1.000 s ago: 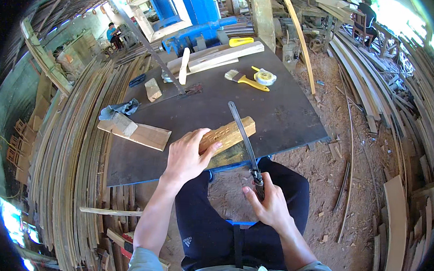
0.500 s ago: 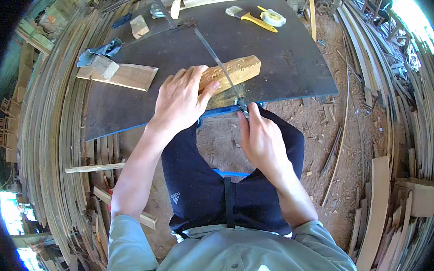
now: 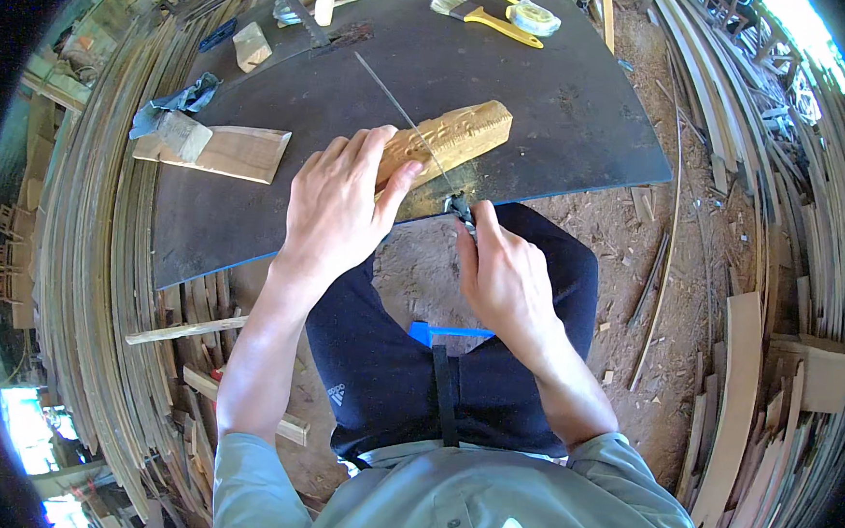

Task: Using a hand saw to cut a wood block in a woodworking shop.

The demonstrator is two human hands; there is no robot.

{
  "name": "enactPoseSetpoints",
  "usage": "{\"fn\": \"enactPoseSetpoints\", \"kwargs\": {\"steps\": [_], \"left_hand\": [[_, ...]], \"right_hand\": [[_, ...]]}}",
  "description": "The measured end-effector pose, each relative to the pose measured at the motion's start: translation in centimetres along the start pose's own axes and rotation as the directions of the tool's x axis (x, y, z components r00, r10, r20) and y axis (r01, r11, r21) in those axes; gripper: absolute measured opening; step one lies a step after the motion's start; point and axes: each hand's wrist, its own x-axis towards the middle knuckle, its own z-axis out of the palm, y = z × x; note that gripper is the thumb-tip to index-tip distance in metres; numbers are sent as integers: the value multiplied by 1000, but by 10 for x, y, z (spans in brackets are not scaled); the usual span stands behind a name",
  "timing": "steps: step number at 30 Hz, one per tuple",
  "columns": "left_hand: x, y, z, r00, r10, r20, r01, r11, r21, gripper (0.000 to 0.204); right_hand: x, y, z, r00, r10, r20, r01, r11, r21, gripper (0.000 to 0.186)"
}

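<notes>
A yellowish wooden block (image 3: 464,136) with a rough, notched surface lies at a slant near the table's front edge. My left hand (image 3: 334,201) is closed over its left end, fingers on top and the thumb along the near side. A long, narrow metal blade (image 3: 394,100) crosses the block from far left to near right. At its near end is a dark metal fitting (image 3: 459,206), and my right hand (image 3: 509,269) is closed around the handle there, mostly hidden by the fingers. Pale sawdust (image 3: 429,195) lies beside the block under the blade.
On the dark table (image 3: 586,119) lie a yellow-handled paintbrush (image 3: 486,20), a tape roll (image 3: 534,17), a flat board (image 3: 241,152) with a small block (image 3: 184,135) and blue cloth (image 3: 186,98). Long timber strips (image 3: 95,244) line both sides. Wood scraps litter the dirt floor (image 3: 613,305).
The blade has shifted slightly left and toward me over the block and looks thinner, seen more edge-on. My right hand has moved a little left with it; the left hand still holds the block.
</notes>
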Motion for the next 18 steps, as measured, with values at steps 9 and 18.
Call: {"fn": "enactPoseSetpoints", "kwargs": {"steps": [9, 18], "left_hand": [[4, 3, -2, 999, -5, 37, 6, 1000, -28, 43], [9, 8, -2, 996, -25, 85, 26, 1000, -6, 42]], "right_hand": [[0, 6, 4, 1000, -4, -20, 5, 1000, 16, 18], [1, 15, 5, 1000, 11, 5, -11, 998, 69, 18]]}}
